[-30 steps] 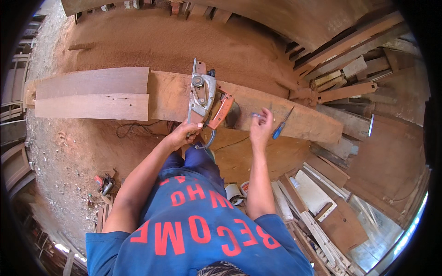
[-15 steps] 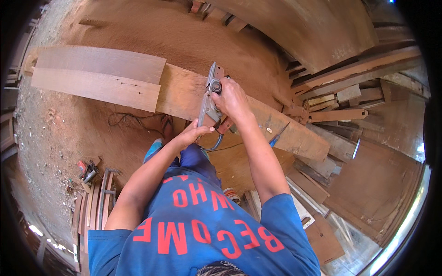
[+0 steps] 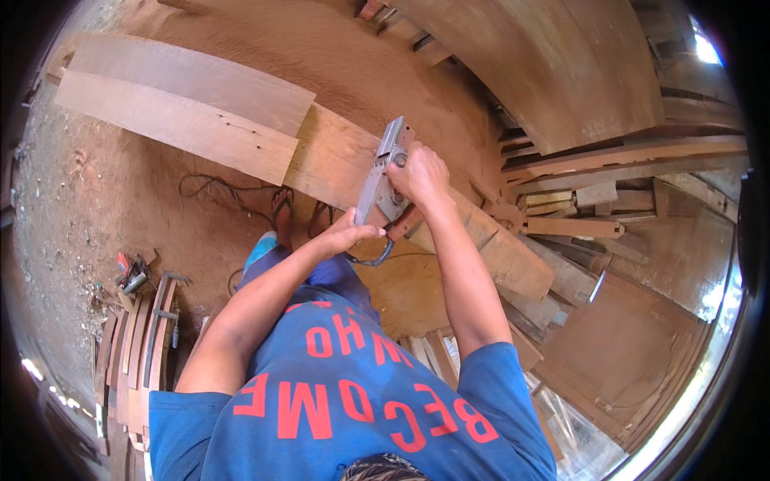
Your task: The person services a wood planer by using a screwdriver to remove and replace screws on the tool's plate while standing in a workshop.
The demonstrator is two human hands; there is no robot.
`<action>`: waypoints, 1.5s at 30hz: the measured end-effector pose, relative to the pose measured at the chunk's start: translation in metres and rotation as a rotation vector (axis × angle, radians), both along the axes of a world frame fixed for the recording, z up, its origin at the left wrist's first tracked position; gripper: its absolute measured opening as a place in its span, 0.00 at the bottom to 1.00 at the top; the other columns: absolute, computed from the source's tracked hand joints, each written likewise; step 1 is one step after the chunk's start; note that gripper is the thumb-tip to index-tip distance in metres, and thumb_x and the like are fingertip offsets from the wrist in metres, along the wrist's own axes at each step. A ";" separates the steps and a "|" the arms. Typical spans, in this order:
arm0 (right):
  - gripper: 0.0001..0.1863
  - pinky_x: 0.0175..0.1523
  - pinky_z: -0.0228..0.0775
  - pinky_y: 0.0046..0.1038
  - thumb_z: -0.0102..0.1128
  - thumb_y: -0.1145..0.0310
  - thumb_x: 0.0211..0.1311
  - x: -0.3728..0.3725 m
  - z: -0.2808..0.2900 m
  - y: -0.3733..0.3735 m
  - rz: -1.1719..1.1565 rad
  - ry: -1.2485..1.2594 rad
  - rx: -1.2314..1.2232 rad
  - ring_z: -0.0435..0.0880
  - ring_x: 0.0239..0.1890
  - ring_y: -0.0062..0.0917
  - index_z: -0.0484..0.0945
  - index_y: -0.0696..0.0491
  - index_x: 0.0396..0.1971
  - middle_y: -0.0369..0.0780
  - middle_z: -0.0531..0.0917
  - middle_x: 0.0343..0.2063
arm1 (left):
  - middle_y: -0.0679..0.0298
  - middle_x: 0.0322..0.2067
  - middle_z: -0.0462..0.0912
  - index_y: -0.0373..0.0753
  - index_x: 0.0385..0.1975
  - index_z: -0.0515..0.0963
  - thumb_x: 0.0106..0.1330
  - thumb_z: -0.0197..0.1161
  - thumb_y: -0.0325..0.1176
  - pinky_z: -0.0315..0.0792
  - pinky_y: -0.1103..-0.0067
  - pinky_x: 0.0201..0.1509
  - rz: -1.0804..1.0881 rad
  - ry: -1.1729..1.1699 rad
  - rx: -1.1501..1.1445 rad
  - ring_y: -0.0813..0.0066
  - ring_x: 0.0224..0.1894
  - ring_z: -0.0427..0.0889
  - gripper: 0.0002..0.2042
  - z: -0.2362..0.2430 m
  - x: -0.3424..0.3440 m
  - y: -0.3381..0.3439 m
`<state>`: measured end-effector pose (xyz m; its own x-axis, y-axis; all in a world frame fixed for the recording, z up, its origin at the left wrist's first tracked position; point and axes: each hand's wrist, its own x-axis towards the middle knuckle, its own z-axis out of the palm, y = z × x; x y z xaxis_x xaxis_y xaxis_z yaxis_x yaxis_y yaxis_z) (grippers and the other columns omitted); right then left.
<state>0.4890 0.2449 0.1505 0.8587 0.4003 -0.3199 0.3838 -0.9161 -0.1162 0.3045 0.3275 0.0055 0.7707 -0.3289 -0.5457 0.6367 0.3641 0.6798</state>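
Observation:
An electric hand planer (image 3: 380,186) is tipped up between my hands over the wooden bench plank (image 3: 335,152), its grey metal sole facing left. My right hand (image 3: 423,171) is closed round its front part, by the round knob. At the near end, my left hand (image 3: 345,236) grips the sole's edge, the thumb pointing toward the reddish rear handle (image 3: 405,223). A blue cord (image 3: 374,260) curves down from that handle. To the left, two flat boards, a greyish one (image 3: 200,76) and a paler one (image 3: 180,127) with small dark holes, lie side by side on the plank.
Reddish sawdust covers the ground (image 3: 265,32). A large wooden panel (image 3: 553,64) stands at the far right, beside piled timber offcuts (image 3: 573,227). Curved wood pieces (image 3: 128,353) and a small red-and-dark tool (image 3: 132,272) lie at the left. A dark cable (image 3: 216,183) loops near my feet.
The planer has turned a little, so more of its sole shows, with both hands still on it. The whole view has shifted and rotated. My right forearm now covers the blue-handled tool on the plank.

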 end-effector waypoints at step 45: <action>0.13 0.53 0.79 0.40 0.67 0.65 0.63 0.011 0.002 -0.014 -0.014 0.170 0.397 0.87 0.44 0.39 0.85 0.59 0.40 0.46 0.85 0.41 | 0.55 0.57 0.77 0.28 0.64 0.66 0.57 0.78 0.51 0.66 0.72 0.67 -0.037 0.075 -0.015 0.69 0.60 0.73 0.43 0.030 0.007 0.014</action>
